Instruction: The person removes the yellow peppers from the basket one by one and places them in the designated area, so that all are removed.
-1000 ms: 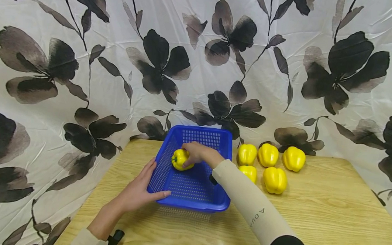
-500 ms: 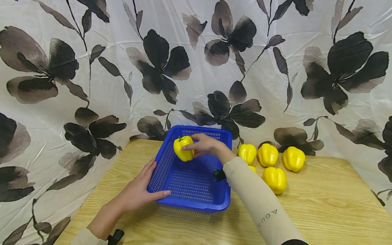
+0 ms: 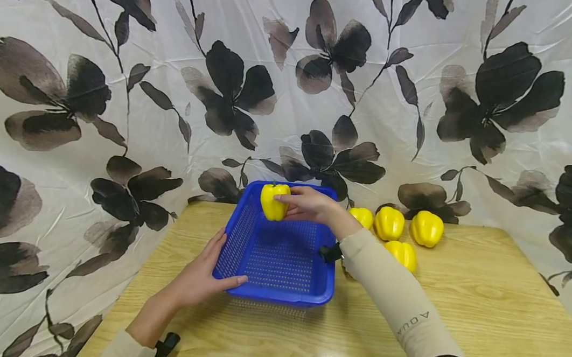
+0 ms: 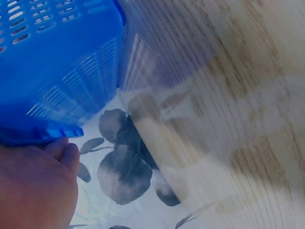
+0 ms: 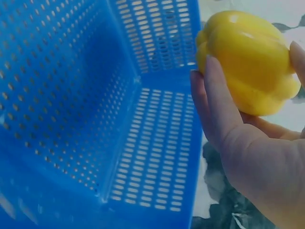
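A yellow bell pepper [image 3: 273, 202] with a green stem is upright in the grip of my right hand [image 3: 313, 206], over the far part of a blue plastic basket [image 3: 277, 253]. The right wrist view shows fingers and thumb around the pepper [image 5: 248, 62], with the perforated basket walls [image 5: 157, 152] beside it. My left hand [image 3: 200, 282] holds the basket's near left corner, thumb on the front rim and fingers along the left side. In the left wrist view, fingers of the left hand [image 4: 38, 186] lie at the basket's rim. No other pepper shows inside the basket.
Several yellow peppers sit on the wooden table [image 3: 479, 296] right of the basket, among them a far-right pepper [image 3: 426, 229] and a nearer pepper [image 3: 402, 256]. My right forearm hides part of that group. A floral cloth [image 3: 270, 107] hangs behind the table.
My right hand has lifted the pepper from the basket's floor up and toward its far side, turning it from lying to upright. The left hand and basket have stayed in place.
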Motion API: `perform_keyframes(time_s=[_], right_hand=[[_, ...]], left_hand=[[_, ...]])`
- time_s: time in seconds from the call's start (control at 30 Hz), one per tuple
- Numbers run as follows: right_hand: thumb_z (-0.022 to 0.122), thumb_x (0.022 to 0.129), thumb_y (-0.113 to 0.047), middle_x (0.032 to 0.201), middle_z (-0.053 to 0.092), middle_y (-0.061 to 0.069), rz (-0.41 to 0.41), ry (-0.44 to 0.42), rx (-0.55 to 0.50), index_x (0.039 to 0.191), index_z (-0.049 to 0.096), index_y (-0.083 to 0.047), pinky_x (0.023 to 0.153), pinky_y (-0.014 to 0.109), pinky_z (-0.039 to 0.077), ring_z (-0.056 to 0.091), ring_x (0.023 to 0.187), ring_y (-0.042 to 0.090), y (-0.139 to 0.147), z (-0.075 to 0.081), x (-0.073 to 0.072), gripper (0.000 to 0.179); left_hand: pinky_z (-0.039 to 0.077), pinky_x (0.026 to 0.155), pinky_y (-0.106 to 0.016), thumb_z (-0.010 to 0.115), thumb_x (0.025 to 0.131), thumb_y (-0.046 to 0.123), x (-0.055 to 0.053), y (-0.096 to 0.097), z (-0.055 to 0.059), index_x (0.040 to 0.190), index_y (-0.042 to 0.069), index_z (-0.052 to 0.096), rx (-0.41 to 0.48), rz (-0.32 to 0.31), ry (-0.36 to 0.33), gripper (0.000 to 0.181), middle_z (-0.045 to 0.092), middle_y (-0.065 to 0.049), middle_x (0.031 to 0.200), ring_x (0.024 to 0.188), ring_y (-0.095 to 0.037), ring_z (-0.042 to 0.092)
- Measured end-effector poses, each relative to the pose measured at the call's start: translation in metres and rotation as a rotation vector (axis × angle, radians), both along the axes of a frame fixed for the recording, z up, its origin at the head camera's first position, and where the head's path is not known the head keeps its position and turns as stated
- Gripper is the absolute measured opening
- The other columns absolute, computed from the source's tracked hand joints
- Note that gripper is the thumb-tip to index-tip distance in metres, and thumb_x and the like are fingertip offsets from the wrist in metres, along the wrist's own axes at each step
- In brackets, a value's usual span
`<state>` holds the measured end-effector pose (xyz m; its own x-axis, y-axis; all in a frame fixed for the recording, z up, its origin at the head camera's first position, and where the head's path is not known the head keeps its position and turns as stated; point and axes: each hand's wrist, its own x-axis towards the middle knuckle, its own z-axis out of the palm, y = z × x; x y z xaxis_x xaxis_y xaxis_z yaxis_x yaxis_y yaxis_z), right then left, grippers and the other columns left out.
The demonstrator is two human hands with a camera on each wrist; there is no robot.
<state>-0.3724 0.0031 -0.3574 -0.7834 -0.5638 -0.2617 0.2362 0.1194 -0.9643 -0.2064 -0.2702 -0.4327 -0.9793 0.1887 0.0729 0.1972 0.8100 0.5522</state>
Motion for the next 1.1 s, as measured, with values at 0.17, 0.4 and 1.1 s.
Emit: perform_keyframes(time_s=[0.17,0.4,1.1], right_hand=[[0.065,0.102,-0.022,0.132,0.061,0.027,0.005,-0.008,-0.041,0.152,0.038,-0.002,0.105,0.049,0.050,0.063,0.120,0.040,0.013,0.006,0.005,0.060],[0.064,0.103,-0.022,0.136,0.059,0.028,-0.006,0.003,-0.044,0.154,0.035,-0.001,0.108,0.051,0.047,0.062,0.123,0.041,0.029,0.012,0.011,0.063],[0.063,0.103,-0.026,0.141,0.055,0.027,-0.043,0.034,-0.033,0.159,0.022,-0.002,0.108,0.051,0.047,0.064,0.121,0.038,0.085,0.004,0.029,0.074]], left_hand=[[0.030,0.112,-0.072,0.071,0.082,0.072,0.000,0.001,0.001,0.166,0.012,0.008,0.003,0.003,-0.004,0.121,0.005,-0.011,0.172,0.152,-0.046,0.022],[0.030,0.112,-0.072,0.073,0.083,0.069,-0.001,0.000,0.000,0.166,0.011,0.008,-0.001,0.000,0.003,0.120,0.004,-0.010,0.172,0.152,-0.045,0.022],[0.031,0.111,-0.072,0.074,0.083,0.067,-0.002,0.001,-0.002,0.166,0.012,0.009,0.009,-0.002,0.015,0.119,0.004,-0.007,0.172,0.152,-0.044,0.022]])
